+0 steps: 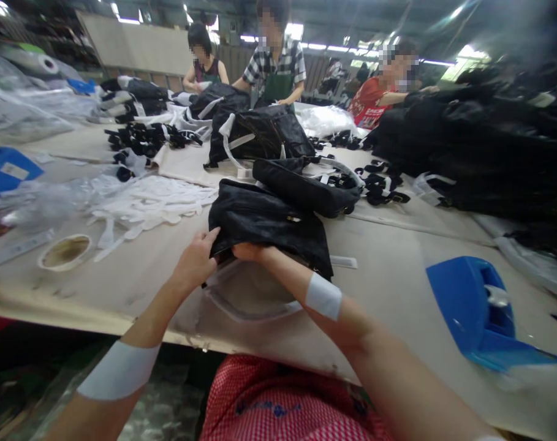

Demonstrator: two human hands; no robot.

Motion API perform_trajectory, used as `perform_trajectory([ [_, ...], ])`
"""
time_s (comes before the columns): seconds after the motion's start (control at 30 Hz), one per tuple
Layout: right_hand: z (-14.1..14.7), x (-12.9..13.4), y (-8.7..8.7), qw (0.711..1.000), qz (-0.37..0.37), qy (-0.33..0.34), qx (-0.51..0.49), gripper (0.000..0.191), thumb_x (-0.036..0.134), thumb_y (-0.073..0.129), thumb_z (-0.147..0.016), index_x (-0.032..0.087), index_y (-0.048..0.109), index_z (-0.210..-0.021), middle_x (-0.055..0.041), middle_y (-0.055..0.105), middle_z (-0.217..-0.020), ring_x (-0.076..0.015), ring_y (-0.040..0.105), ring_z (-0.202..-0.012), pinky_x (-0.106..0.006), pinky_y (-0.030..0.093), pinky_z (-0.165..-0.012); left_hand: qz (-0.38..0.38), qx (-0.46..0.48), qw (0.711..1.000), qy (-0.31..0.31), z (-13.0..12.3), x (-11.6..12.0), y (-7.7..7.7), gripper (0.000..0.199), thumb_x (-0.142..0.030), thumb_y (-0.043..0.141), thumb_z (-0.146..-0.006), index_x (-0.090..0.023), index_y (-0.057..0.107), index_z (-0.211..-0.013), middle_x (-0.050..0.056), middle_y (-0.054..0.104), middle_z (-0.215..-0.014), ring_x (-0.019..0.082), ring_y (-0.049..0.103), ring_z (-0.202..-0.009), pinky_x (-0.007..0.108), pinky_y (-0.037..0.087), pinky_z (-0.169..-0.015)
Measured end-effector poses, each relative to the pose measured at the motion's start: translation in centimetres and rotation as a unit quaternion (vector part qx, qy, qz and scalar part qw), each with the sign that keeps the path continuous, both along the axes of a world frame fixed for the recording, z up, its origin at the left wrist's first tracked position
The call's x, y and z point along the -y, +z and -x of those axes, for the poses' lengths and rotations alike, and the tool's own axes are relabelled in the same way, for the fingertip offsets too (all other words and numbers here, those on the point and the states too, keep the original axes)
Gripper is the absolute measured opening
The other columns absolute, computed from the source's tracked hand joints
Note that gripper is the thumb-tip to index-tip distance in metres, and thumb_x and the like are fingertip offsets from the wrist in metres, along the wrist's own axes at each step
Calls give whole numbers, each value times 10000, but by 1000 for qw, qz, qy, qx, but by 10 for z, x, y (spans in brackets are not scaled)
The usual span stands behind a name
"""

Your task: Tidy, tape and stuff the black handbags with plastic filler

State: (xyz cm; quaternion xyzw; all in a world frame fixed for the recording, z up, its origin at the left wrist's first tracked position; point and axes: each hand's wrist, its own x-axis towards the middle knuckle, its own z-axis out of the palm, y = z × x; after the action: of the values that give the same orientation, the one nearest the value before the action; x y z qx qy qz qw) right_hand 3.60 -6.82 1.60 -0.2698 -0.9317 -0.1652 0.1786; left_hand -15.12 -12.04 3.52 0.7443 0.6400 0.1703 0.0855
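Note:
A black bag (pixel 269 220) lies on the table in front of me, its opening toward me and a pale wrapped handle (pixel 250 313) looping out over the table edge side. My left hand (pixel 198 257) grips the bag's left edge, with the fingers on the black fabric. Partly inside the opening is my right hand (pixel 248 251); its fingers are hidden under the fabric. Just behind, a second black bag (pixel 308 187) rests against the first one. White patches are wrapped on both forearms.
A blue tape dispenser (pixel 471 312) stands at the right, a tape roll (pixel 67 252) at the left beside white strips (pixel 154 205). Black bags (pixel 264 131) and a large black pile (pixel 480 141) lie farther back. Several people stand across the table.

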Motion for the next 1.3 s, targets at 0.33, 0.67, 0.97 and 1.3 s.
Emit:
perform_trajectory([
  [0.33, -20, 10, -11, 974, 163, -157, -33, 497, 83, 402, -953, 77, 500, -1440, -206, 454, -1532, -310, 430, -1424, -513, 287, -1212, 61, 316, 945, -51, 18, 22, 0, 784, -379, 651, -770, -155, 440, -1491, 147, 630, -1318, 271, 674, -1048, 449, 552, -942],
  [0.67, -96, 98, 16, 935, 187, -272, -128, 255, 302, 463, -1011, 192, 692, -987, -70, 736, -930, -198, 688, -836, -259, 459, -723, 85, 391, 916, 6, 45, 54, -40, 842, -429, 636, -753, -115, 385, -1493, 192, 608, -1323, 274, 667, -1090, 481, 542, -963],
  [0.97, -31, 110, -16, 966, 235, -84, -67, 403, 64, 511, -913, 162, 626, -1287, -135, 638, -1313, -203, 625, -1086, -274, 474, -872, -37, 203, 973, 101, 27, 77, -59, 590, -356, 440, -860, -45, 501, -1359, 228, 648, -1222, 324, 635, -1141, 508, 534, -970],
  [1.3, -112, 122, -14, 864, 177, -409, -234, 596, 190, 650, -828, 134, 528, -1409, -214, 551, -1370, -298, 578, -1179, -401, 454, -995, -99, -131, 984, 64, -27, 87, -29, 513, -246, 534, -894, -87, 545, -1381, 215, 591, -1301, 369, 588, -1142, 490, 509, -953],
])
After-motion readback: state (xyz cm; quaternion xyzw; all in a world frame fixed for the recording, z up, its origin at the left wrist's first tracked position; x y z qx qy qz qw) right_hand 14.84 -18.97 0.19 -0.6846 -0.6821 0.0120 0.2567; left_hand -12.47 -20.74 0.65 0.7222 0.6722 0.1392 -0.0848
